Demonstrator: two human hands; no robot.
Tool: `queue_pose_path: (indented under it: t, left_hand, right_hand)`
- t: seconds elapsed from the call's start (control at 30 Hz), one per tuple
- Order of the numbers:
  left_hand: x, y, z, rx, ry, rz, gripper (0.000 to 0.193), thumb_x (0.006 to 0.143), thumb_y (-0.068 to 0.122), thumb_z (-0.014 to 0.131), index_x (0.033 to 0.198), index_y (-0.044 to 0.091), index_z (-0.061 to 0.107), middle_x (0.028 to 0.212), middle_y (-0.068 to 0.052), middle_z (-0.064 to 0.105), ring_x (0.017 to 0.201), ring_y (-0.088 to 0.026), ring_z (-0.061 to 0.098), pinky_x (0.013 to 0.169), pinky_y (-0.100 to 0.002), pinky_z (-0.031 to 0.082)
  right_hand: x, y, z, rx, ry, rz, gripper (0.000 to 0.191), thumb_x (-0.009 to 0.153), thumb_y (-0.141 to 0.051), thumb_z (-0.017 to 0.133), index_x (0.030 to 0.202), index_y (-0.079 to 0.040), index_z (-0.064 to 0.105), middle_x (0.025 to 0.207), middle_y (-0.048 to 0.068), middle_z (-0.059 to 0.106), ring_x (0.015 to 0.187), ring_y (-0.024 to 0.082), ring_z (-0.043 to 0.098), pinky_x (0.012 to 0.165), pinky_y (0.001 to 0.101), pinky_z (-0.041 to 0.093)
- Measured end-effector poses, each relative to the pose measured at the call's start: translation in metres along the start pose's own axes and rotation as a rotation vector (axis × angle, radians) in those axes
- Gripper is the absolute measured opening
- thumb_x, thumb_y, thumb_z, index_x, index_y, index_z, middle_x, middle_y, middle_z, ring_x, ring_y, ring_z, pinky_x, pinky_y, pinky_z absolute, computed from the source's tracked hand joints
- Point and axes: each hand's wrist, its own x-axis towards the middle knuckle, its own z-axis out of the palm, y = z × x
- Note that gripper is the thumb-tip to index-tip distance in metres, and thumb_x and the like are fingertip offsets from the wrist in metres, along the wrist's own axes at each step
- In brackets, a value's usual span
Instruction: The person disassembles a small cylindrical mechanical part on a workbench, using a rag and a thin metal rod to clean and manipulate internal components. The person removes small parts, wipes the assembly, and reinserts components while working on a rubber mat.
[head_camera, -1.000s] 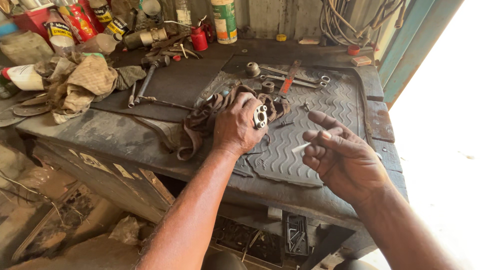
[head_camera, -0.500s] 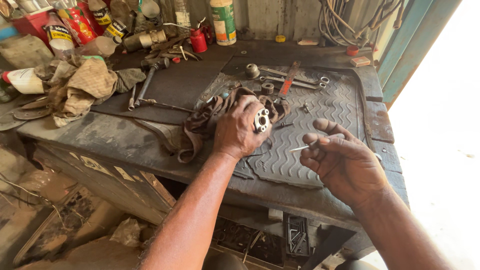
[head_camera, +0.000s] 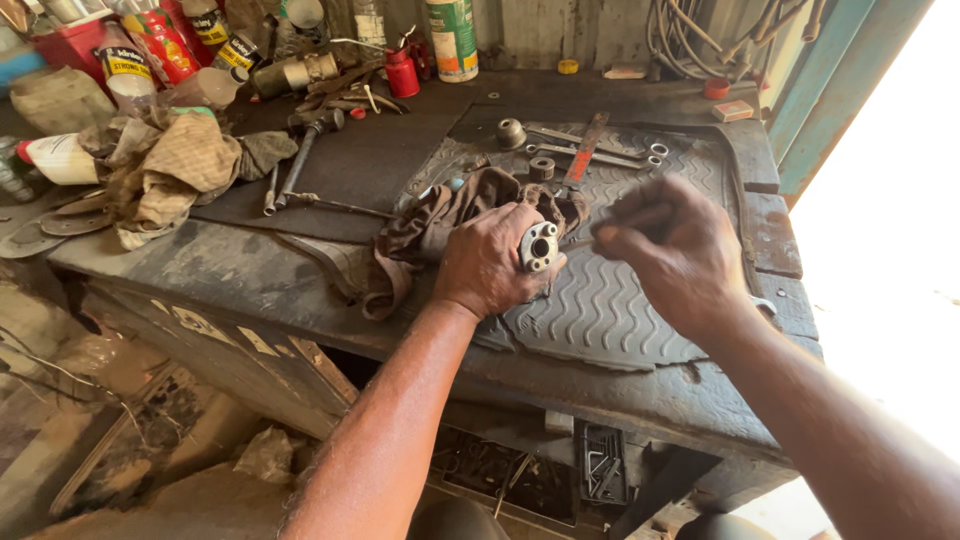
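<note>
My left hand (head_camera: 492, 258) is closed around a small round metal part (head_camera: 539, 246) with a centre hole and several bolt holes, held upright on the ribbed rubber mat (head_camera: 620, 300). My right hand (head_camera: 675, 252) is just to the right of it, fingers pinched on a thin pale stick whose tip (head_camera: 572, 243) points at the part's face. The stick is mostly hidden by my fingers. A brown rag (head_camera: 440, 215) lies bunched under and behind my left hand.
Spanners (head_camera: 590, 152) and a socket (head_camera: 512, 132) lie at the back of the mat. Crumpled rags (head_camera: 165, 165) sit at the left. Cans, bottles and a red oil can (head_camera: 402, 70) line the back of the dirty workbench (head_camera: 250, 270). Cables (head_camera: 690, 40) hang at back right.
My right hand has moved left and closed its fingers, bringing the thin stick from out at the right up to the metal part. My left hand has stayed holding the part.
</note>
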Motion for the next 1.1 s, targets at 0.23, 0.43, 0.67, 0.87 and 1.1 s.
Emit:
queue_pose_path:
  t: [0.23,0.43,0.67,0.87,1.1]
  left_hand:
    - [-0.002,-0.002,0.003,0.048,0.002,-0.018,0.03,0.08,0.03,0.079,0.094,0.012,0.06,0.088,-0.01,0.067,0.087,-0.035,0.069,0.074,-0.047,0.055]
    - [-0.002,-0.004,0.008,0.09,0.023,0.023,0.03,0.078,0.028,0.08,0.096,0.013,0.061,0.09,-0.009,0.068,0.088,-0.034,0.069,0.075,-0.046,0.056]
    - [0.001,-0.001,0.003,0.119,-0.018,-0.006,0.036,0.074,0.031,0.083,0.095,0.012,0.061,0.089,-0.009,0.068,0.087,-0.033,0.07,0.074,-0.046,0.057]
    - [0.001,-0.001,0.004,0.123,-0.017,0.005,0.03,0.076,0.028,0.08,0.095,0.012,0.063,0.093,-0.008,0.069,0.09,-0.033,0.07,0.077,-0.045,0.057]
    - [0.001,-0.006,0.009,0.115,-0.052,0.045,0.029,0.076,0.028,0.081,0.09,0.01,0.062,0.098,-0.012,0.071,0.093,-0.035,0.069,0.081,-0.046,0.057]
  right_hand:
    - [0.007,0.037,0.025,0.528,0.033,-0.176,0.034,0.086,0.011,0.062,0.115,0.0,0.048,0.101,0.015,0.07,0.093,0.021,0.073,0.085,0.0363,0.066]
    - [0.008,0.046,0.026,0.409,0.046,-0.184,0.035,0.091,0.008,0.061,0.12,0.0,0.043,0.102,0.014,0.068,0.092,0.02,0.073,0.082,0.0346,0.067]
    - [0.002,0.044,0.029,0.337,-0.059,-0.112,0.038,0.088,0.005,0.066,0.118,-0.001,0.044,0.099,0.017,0.07,0.087,0.023,0.075,0.079,0.035,0.066]
    - [0.007,0.047,0.028,0.6,0.063,-0.161,0.031,0.094,0.007,0.064,0.117,-0.001,0.044,0.109,0.016,0.064,0.099,0.023,0.071,0.087,0.04,0.067]
    - [0.009,0.052,0.034,0.553,0.06,-0.257,0.026,0.098,0.008,0.061,0.115,-0.001,0.045,0.109,0.015,0.063,0.101,0.022,0.07,0.091,0.0391,0.066]
